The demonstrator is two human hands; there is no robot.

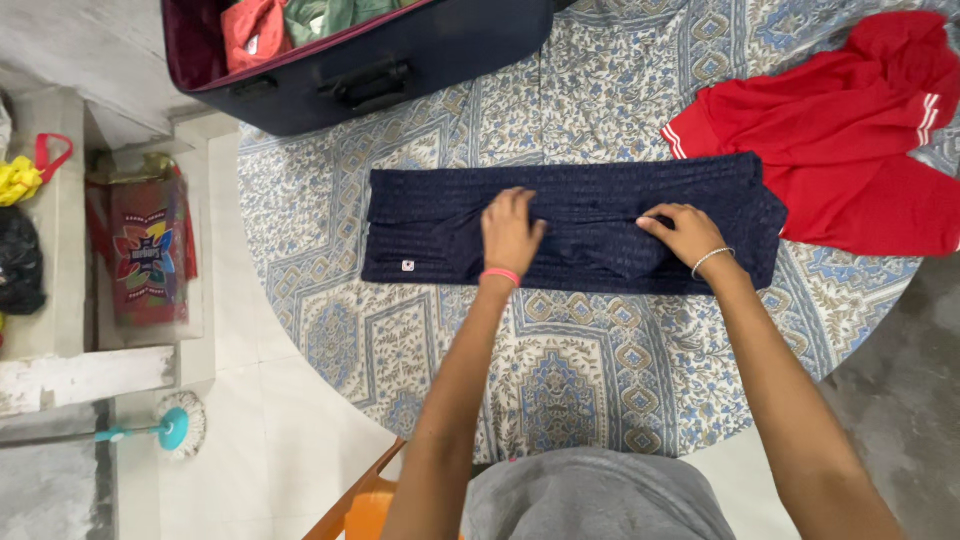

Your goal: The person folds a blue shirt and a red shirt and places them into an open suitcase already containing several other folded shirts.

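A dark navy garment (590, 205) lies folded into a long strip across a round table covered with a blue and beige patterned cloth (560, 360). My left hand (510, 232), with a pink wristband, presses flat on the middle of the garment, fingers slightly apart. My right hand (682, 234), wearing a thin silver bangle, rests on the garment's right part with the fingers curled into a fold of the fabric. A small white tag (408, 266) shows at the garment's lower left corner.
A crumpled red garment with white stripes (850, 130) lies at the table's right. An open dark suitcase (360, 60) holding red and green clothes sits at the far edge. A colourful bag (145, 245), a shelf and a mop (170, 430) are on the left.
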